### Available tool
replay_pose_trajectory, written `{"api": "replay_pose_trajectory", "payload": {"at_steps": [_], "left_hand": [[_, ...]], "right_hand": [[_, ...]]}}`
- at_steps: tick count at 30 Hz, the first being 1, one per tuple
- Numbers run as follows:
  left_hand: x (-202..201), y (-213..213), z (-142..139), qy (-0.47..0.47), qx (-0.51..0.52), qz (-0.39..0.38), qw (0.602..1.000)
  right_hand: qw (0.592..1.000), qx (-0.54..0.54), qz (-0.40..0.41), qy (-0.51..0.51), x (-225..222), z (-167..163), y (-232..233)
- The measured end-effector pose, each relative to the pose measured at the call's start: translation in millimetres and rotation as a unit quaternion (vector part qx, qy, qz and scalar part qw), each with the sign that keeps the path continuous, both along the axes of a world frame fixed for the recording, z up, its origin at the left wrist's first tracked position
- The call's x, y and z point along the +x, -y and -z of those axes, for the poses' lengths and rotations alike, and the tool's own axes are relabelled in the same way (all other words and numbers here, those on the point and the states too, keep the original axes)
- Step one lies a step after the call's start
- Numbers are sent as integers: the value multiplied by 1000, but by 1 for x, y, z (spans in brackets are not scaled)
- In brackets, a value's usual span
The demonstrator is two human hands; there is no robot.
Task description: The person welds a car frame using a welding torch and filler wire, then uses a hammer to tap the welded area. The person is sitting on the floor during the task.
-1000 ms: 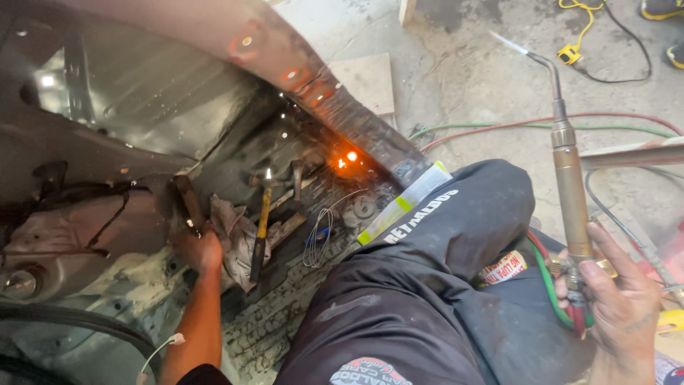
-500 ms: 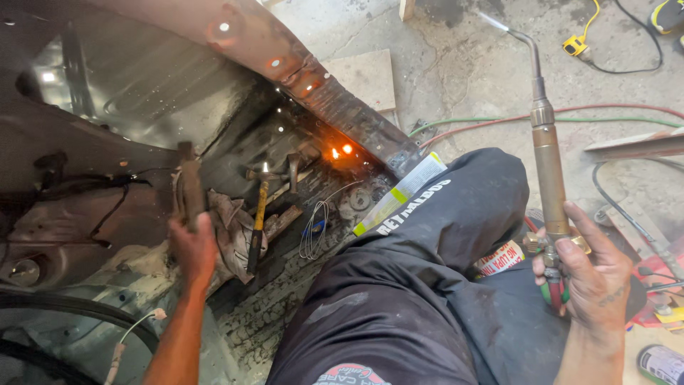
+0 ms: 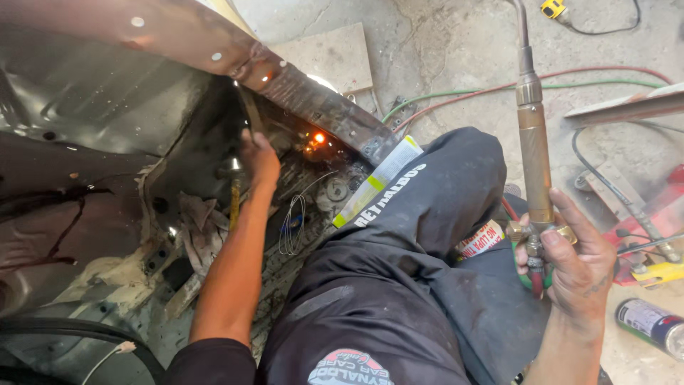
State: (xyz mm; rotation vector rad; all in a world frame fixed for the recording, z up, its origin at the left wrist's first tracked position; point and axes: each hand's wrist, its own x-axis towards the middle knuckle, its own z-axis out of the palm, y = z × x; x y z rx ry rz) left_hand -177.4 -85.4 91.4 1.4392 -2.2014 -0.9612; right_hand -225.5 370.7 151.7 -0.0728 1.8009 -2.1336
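My left hand (image 3: 258, 158) reaches into the rusty car body and grips a dark narrow tool (image 3: 249, 113) that points up against the bent metal rail (image 3: 313, 96). A spot on that rail glows orange (image 3: 318, 137) just right of the hand. My right hand (image 3: 573, 260) holds a brass gas torch (image 3: 534, 150) upright by its valve end, out to the right of my knee. The torch's thin neck (image 3: 519, 28) points away, toward the concrete floor. My dark trouser leg (image 3: 399, 257) lies between the two hands.
A wooden-handled tool (image 3: 234, 201), rags (image 3: 196, 228) and a loop of thin wire (image 3: 292, 227) lie on the car floor. Green and red hoses (image 3: 456, 91) cross the concrete. A spray can (image 3: 652, 326), red equipment (image 3: 659, 214) and a flat board (image 3: 335, 53) are nearby.
My left hand rose from the car floor with the dark tool and moved right, up to the rail beside the glowing spot. The torch stayed upright in my right hand.
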Motion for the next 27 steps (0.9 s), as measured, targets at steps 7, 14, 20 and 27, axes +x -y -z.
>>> {"api": "replay_pose_trajectory", "payload": {"at_steps": [7,14,20,27], "left_hand": [[60,-17,8,-39,-32,228,972],[119,-62,13,-81,286,47,954],[82,-132,54,-157,424,48,891],[38,-123,51,-203,321,25,925]], "right_hand": [[999,16,-10,-30,-1,5,5],[999,-2,-31,-9,0,5,15],[999,9,-31,-5,-2,3,21],[999,23,-27,-2,1,4,17]]}}
